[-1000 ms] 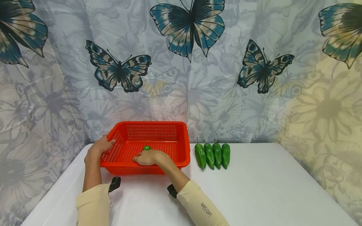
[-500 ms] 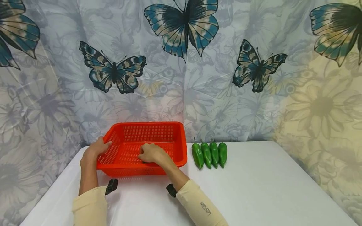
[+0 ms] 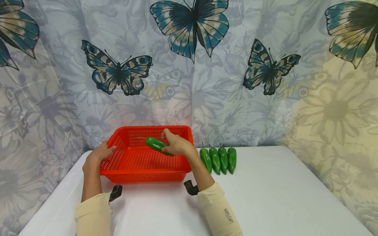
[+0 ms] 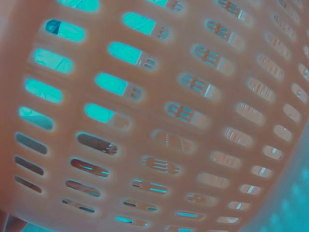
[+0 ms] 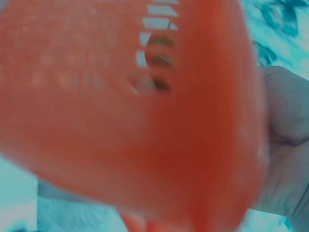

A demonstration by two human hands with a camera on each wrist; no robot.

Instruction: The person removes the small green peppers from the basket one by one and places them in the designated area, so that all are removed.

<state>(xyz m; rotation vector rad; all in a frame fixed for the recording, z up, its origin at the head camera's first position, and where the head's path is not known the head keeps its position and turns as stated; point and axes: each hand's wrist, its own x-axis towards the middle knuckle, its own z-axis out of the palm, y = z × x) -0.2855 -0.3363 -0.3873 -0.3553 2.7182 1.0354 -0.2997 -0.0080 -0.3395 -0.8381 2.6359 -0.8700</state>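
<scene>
A red plastic basket with slotted walls stands on the left part of the table. My left hand grips its left rim, thumb over the inner side. My right hand pinches a green chili pepper over the basket, its stem pointing left. The pepper's tip lies partly behind the fingers. Close up, the slotted basket wall fills the left wrist view. In the right wrist view the basket is blurred and covers most of the scene, with part of my right hand at the right edge.
Several green chili peppers lie side by side just right of the basket, the leftmost partly behind my right forearm. A white cloth covers the table. Behind it hangs a butterfly-patterned curtain.
My right hand reached down into the basket onto a chili pepper, then lifted it up and to the right. My left hand stays on the left rim. The view shifted slightly.
</scene>
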